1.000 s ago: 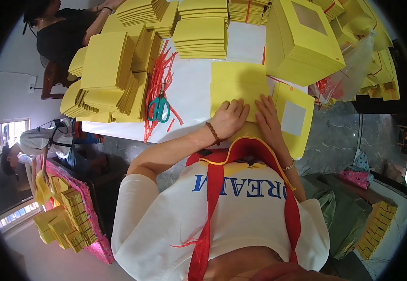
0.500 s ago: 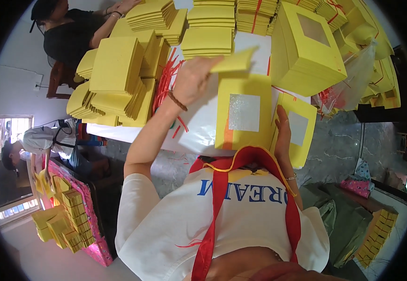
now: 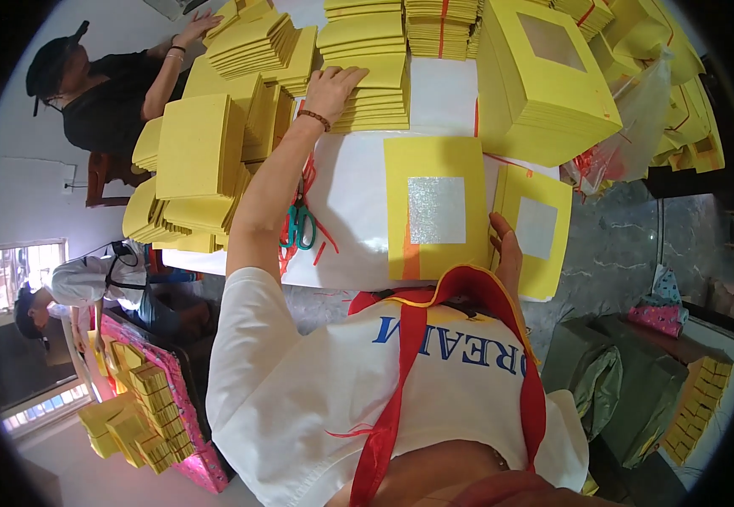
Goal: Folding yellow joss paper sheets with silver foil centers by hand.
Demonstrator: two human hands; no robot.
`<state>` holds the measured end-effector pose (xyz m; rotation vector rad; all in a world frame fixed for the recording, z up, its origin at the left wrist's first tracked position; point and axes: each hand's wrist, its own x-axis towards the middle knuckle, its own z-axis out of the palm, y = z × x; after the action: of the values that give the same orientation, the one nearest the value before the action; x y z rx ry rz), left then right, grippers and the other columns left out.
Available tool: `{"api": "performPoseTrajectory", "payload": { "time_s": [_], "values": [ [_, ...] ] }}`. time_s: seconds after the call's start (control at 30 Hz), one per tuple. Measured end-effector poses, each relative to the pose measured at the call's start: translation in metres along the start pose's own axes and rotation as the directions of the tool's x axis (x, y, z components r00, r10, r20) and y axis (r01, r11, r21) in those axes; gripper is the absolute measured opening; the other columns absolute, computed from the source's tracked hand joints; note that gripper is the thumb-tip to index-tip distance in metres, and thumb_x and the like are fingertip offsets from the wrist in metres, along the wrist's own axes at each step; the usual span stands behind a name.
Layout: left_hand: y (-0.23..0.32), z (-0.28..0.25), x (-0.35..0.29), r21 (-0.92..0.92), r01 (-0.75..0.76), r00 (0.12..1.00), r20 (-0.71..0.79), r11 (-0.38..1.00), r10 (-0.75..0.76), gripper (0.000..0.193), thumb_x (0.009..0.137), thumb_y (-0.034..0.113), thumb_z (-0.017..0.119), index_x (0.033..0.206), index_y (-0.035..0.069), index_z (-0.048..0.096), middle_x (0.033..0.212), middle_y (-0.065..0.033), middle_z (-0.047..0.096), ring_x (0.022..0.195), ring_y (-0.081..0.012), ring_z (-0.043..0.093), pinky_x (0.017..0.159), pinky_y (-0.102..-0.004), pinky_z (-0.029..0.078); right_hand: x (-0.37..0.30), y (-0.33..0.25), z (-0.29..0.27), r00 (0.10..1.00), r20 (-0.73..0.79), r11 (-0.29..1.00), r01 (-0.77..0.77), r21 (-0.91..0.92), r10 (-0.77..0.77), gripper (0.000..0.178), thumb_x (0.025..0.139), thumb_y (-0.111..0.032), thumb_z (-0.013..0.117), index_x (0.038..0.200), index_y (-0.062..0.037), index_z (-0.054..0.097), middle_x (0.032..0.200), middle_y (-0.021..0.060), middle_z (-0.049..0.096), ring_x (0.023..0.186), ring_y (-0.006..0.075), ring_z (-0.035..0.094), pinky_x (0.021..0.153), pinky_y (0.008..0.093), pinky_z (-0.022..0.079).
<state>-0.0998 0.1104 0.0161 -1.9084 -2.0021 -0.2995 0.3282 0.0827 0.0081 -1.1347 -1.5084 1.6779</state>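
My left hand (image 3: 333, 91) lies on the near stack of folded yellow paper pieces (image 3: 377, 95), its fingers stretched over the top. In front of me a flat yellow paper piece with a square shiny window (image 3: 436, 262) rests on the white table. Beside it, to the right, is a second windowed yellow paper piece (image 3: 551, 269). My right hand (image 3: 506, 245) is at the left edge of that second piece, fingers extended and partly apart. Green-handled scissors (image 3: 300, 226) lie near my left forearm, among red ties (image 3: 323, 241).
A tall pile of windowed yellow pieces (image 3: 536, 110) stands at the back right, near a clear plastic bag (image 3: 629, 135). More yellow stacks (image 3: 198, 148) fill the left side. A person in black (image 3: 117, 110) works at far left; another (image 3: 96, 275) stands by a pink-covered table (image 3: 202, 452).
My left hand has moved left and away from me onto the stack; the folded yellow piece it held is no longer apart in it. The scissors have come into sight. My right hand stays nearly in place.
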Motion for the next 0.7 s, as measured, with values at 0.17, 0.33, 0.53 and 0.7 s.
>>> {"api": "performPoseTrajectory", "payload": {
  "time_s": [0.17, 0.33, 0.53, 0.7],
  "values": [
    [-0.003, -0.002, -0.001, 0.065, -0.048, 0.999, -0.017, 0.997, 0.049, 0.042, 0.081, 0.008, 0.051, 0.121, 0.019, 0.052, 0.116, 0.0007, 0.059, 0.101, -0.0209, 0.054, 0.082, -0.0377, 0.039, 0.009, 0.008, 0.005, 1.0, 0.011, 0.999, -0.022, 0.036, 0.021, 0.052, 0.098, -0.038, 0.032, 0.128, 0.0014, 0.045, 0.131, 0.0151, 0.046, 0.12, 0.0238, 0.043, 0.102, 0.0336, 0.031],
    [0.005, -0.003, -0.001, 0.038, 0.035, 0.984, 0.175, 0.999, -0.041, 0.042, 0.081, 0.008, 0.052, 0.122, 0.018, 0.051, 0.116, -0.0015, 0.059, 0.103, -0.0222, 0.053, 0.084, -0.0389, 0.039, 0.009, 0.005, 0.008, 0.999, 0.003, 0.995, -0.033, 0.093, 0.033, 0.046, 0.098, -0.035, 0.035, 0.124, 0.0002, 0.048, 0.124, 0.0126, 0.05, 0.114, 0.0223, 0.046, 0.098, 0.0316, 0.035],
    [-0.005, 0.003, -0.01, -0.189, 0.103, 0.973, 0.225, 0.977, -0.059, 0.047, 0.083, 0.021, 0.052, 0.129, 0.014, 0.044, 0.119, -0.0092, 0.057, 0.108, -0.029, 0.049, 0.089, -0.0432, 0.037, 0.011, 0.011, 0.005, 1.0, 0.01, 1.0, 0.014, -0.016, -0.014, 0.041, 0.098, -0.032, 0.036, 0.119, -0.0013, 0.052, 0.121, 0.011, 0.051, 0.112, 0.0216, 0.046, 0.097, 0.0308, 0.034],
    [0.004, -0.003, -0.01, -0.26, 0.157, 0.964, 0.25, 0.953, -0.091, 0.05, 0.086, 0.032, 0.051, 0.132, 0.014, 0.042, 0.126, -0.009, 0.052, 0.11, -0.0304, 0.048, 0.092, -0.0444, 0.035, 0.01, 0.011, 0.006, 0.999, -0.008, 0.999, 0.052, 0.013, -0.052, 0.038, 0.097, -0.029, 0.037, 0.115, -0.001, 0.054, 0.122, 0.0112, 0.051, 0.113, 0.0213, 0.045, 0.098, 0.0303, 0.032]
  ]
}}
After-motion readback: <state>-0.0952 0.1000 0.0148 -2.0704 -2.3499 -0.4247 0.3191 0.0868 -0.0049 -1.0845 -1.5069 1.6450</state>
